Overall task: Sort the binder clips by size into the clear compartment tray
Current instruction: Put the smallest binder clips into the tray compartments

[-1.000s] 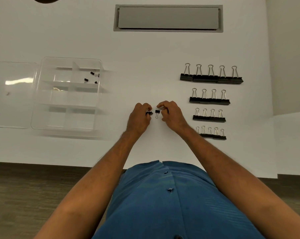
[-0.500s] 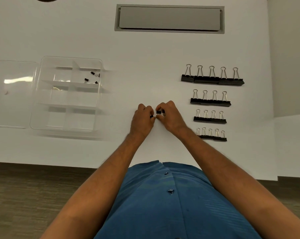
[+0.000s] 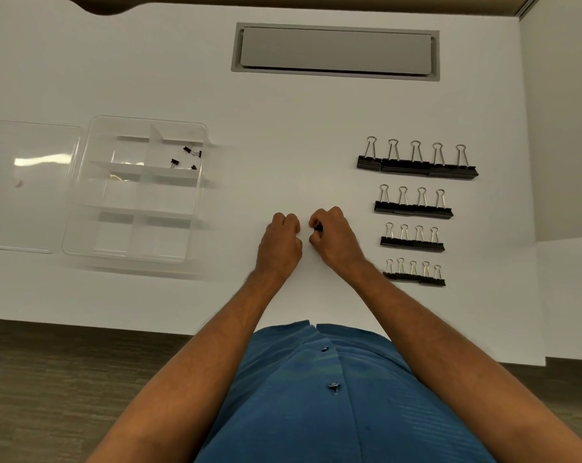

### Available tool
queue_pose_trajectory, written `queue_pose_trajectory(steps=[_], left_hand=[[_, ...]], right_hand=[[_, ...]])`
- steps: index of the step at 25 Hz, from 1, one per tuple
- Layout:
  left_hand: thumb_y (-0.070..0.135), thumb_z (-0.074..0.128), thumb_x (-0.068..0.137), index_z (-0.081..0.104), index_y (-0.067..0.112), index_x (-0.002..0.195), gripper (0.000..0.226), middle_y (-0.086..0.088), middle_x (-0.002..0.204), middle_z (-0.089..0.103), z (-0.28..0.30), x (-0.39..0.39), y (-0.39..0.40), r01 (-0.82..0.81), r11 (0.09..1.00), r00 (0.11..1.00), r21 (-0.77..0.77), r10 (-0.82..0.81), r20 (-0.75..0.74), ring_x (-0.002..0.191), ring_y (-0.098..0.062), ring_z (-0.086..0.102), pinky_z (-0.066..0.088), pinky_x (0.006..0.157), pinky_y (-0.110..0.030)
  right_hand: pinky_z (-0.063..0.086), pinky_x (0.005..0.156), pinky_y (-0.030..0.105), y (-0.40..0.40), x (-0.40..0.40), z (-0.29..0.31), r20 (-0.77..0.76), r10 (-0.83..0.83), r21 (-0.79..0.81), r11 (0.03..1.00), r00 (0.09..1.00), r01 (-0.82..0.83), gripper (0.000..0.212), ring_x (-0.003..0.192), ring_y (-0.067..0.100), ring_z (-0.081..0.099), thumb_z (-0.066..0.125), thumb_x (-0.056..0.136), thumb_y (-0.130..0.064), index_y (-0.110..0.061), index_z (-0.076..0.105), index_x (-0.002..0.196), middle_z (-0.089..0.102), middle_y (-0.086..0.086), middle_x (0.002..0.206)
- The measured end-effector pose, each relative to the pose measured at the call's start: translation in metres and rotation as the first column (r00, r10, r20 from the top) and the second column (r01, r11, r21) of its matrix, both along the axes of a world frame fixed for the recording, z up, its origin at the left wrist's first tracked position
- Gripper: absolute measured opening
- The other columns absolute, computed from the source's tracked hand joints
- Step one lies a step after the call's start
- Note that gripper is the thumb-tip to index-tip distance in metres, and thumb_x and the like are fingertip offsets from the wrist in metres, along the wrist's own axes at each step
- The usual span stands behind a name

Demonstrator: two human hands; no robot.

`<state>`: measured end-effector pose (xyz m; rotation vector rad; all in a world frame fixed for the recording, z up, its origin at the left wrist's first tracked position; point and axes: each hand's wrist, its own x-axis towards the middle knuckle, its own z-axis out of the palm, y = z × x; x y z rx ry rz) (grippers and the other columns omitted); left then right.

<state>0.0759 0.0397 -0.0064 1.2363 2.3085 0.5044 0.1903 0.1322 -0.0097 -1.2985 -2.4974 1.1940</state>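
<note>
Hands have just drawn apart: right hand (image 3: pixel 336 238) is now pinching the tiny clip (image 3: pixel 317 229); left hand (image 3: pixel 280 242) is curling, contents hidden. Tray (image 3: pixel 82 202) at nine o'clock is waiting.

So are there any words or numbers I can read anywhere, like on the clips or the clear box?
None: no words, numbers or labels can be read in this view.
Binder clips: plain black, no print visible.
Clear compartment tray: no label shows.
Clear lid beside it: a tiny reddish mark, too small to read.
Grey panel in the table: blank.
</note>
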Motion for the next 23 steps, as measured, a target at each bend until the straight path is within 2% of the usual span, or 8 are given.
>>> queue_pose_trajectory(steps=[4,7,11,15,19,23], left_hand=[[0.012,0.056,0.094,0.058,0.009,0.114,0.02,-0.009,0.112,0.054,-0.002,0.0,-0.003,-0.036,0.998,0.997,0.044,0.033,0.069,0.092,-0.021,0.055,0.052,0.079,-0.034],[0.018,0.066,0.093,0.057,0.01,0.112,0.023,-0.008,0.113,0.052,-0.001,0.0,-0.004,0.003,0.999,0.997,0.039,-0.006,0.079,0.093,-0.018,0.054,0.051,0.079,-0.03],[0.007,0.058,0.094,0.058,0.009,0.104,0.01,-0.009,0.107,0.052,0.002,0.001,-0.001,0.026,1.0,1.0,-0.013,-0.026,-0.011,0.087,-0.019,0.052,0.049,0.072,-0.03],[-0.001,0.053,0.09,0.055,0.007,0.107,0.02,-0.012,0.108,0.053,0.006,0.004,0.0,0.075,0.994,0.989,-0.075,-0.084,-0.122,0.084,-0.018,0.045,0.037,0.062,-0.029],[-0.003,0.053,0.09,0.055,0.007,0.114,0.026,-0.013,0.112,0.053,0.009,0.006,-0.001,0.081,0.99,0.981,-0.112,-0.099,-0.166,0.092,-0.024,0.051,0.035,0.063,-0.029],[-0.006,0.059,0.083,0.059,0.006,0.106,0.026,-0.014,0.106,0.056,0.004,0.006,-0.007,0.076,0.993,0.979,-0.087,-0.091,-0.184,0.088,-0.025,0.052,0.036,0.056,-0.031]], right_hand=[[0.053,0.077,0.037,-0.001,0.001,-0.004,-0.023,0.002,-0.022,1.0,1.0,-0.003,0.016,0.09,0.021,0.055,0.066,0.088,-0.009,-0.015,0.061,0.101,0.048,0.003,0.104],[0.053,0.082,0.037,0.002,0.002,-0.005,-0.019,0.009,-0.046,0.999,1.0,-0.01,0.017,0.092,0.021,0.056,0.068,0.089,-0.006,-0.014,0.062,0.103,0.05,0.004,0.105],[0.051,0.075,0.034,0.001,0.0,-0.001,-0.009,0.005,-0.01,1.0,1.0,-0.006,0.014,0.088,0.021,0.055,0.066,0.087,-0.005,-0.013,0.062,0.097,0.053,0.003,0.099],[0.043,0.065,0.03,-0.002,-0.001,0.0,0.0,-0.006,0.014,1.0,1.0,0.006,0.015,0.082,0.019,0.049,0.065,0.081,-0.007,-0.015,0.056,0.09,0.052,0.001,0.091],[0.046,0.068,0.029,0.001,0.001,-0.002,-0.012,-0.01,0.001,1.0,1.0,0.01,0.009,0.083,0.017,0.054,0.061,0.085,-0.005,-0.012,0.064,0.089,0.056,0.003,0.093],[0.042,0.068,0.019,0.002,0.0,-0.003,-0.006,-0.029,-0.035,0.999,1.0,0.029,0.01,0.082,0.011,0.053,0.06,0.087,-0.005,-0.012,0.068,0.088,0.057,0.001,0.092]])
